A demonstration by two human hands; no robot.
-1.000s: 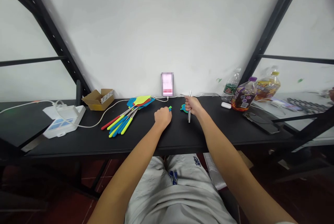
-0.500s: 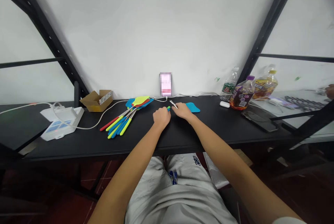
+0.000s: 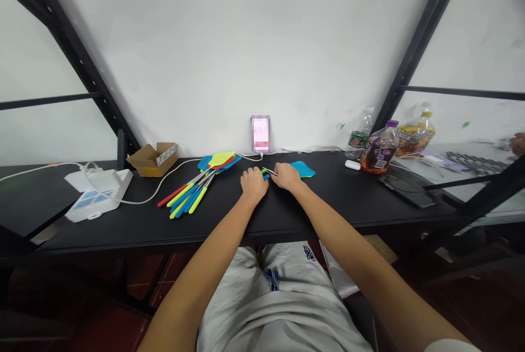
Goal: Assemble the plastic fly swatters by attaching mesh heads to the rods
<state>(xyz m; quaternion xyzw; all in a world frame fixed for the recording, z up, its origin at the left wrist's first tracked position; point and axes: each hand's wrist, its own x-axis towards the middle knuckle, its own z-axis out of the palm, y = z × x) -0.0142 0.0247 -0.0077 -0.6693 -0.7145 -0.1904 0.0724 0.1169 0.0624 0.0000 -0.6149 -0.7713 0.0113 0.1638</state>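
Note:
My left hand [image 3: 254,183] rests as a fist on the black table [image 3: 229,218], closed round a green and blue handle [image 3: 266,172] whose tip pokes out beside the knuckles. My right hand [image 3: 286,176] lies close beside it, fingers curled over the thin metal rod of a fly swatter. That swatter's blue head [image 3: 302,169] lies flat on the table just right of my right hand. The two hands nearly touch.
A pile of several coloured fly swatters [image 3: 197,186] lies to the left, with a small cardboard box [image 3: 152,158] and a white power strip [image 3: 97,192] beyond. A phone [image 3: 260,134] leans on the wall. Bottles [image 3: 381,152] and another phone [image 3: 406,189] stand at the right.
My right hand has brought the metal rod down from upright to flat on the table and moved left to meet my left hand. The blue swatter head now lies in the open.

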